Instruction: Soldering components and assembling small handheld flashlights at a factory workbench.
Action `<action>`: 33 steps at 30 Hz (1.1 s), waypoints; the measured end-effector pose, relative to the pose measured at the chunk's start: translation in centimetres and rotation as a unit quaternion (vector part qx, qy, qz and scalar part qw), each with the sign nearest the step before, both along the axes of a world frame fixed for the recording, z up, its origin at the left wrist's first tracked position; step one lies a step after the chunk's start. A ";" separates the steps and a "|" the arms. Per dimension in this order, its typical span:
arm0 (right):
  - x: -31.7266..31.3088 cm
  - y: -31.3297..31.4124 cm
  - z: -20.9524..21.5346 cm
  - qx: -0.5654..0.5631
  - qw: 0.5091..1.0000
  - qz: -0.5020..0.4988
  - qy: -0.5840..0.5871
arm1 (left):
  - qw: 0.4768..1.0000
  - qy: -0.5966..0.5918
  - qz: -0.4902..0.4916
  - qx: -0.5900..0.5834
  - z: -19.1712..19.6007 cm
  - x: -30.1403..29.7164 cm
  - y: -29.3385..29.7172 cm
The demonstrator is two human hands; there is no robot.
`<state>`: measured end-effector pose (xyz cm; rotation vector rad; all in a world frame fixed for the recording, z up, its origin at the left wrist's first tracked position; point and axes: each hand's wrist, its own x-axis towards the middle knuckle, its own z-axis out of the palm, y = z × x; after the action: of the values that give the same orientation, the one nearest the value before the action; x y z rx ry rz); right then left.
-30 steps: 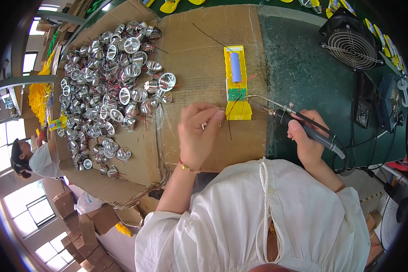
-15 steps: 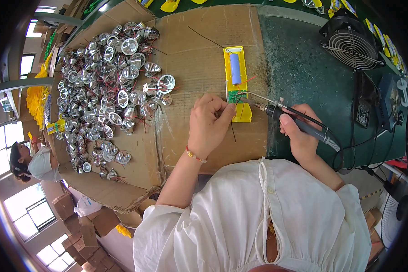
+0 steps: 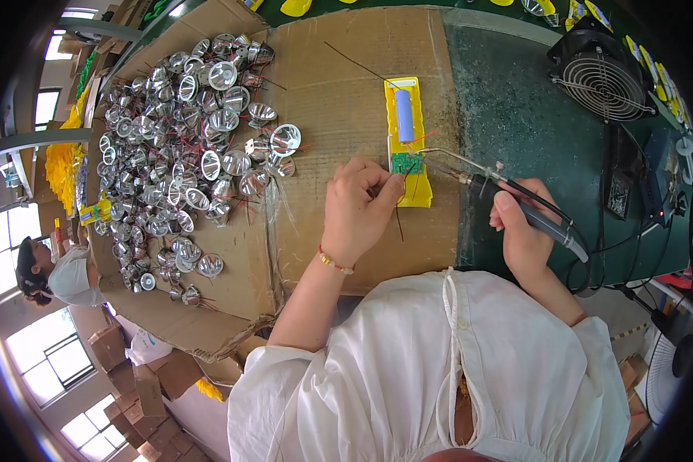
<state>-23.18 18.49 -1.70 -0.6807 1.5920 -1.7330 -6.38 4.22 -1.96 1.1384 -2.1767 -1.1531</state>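
On the cardboard-covered bench (image 3: 346, 92), the right hand (image 3: 525, 231), its grip closed round a soldering iron (image 3: 508, 196), has brought the tip onto the green circuit board (image 3: 403, 162) in the yellow housing (image 3: 410, 142) mid-bench, where the left hand (image 3: 362, 208) now pinches a wire.

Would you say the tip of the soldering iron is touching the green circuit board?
Touching, as far as the head view shows: the soldering iron in the right hand runs its tip onto the green circuit board, with no gap visible.
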 end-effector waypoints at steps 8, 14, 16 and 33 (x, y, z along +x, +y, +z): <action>-1.6 1.4 -0.6 -0.016 0.999 -0.046 -0.001 | 0.998 -0.023 -0.013 -0.053 0.8 0.0 -0.2; -3.6 2.3 -1.6 0.012 0.995 -0.089 0.043 | 0.982 -0.110 -0.056 0.140 0.4 0.0 -1.9; -4.1 2.4 -2.0 0.021 0.994 -0.102 0.041 | 0.979 -0.140 -0.069 0.131 1.6 -3.5 -4.3; -4.1 2.5 -3.7 0.031 0.991 -0.107 0.077 | 0.935 -0.108 -0.027 -0.336 0.0 -13.4 -18.1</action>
<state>-27.23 21.02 -5.43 -0.6453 1.8753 -1.8118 -19.83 -13.86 -1.95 0.9186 -2.4810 -0.2363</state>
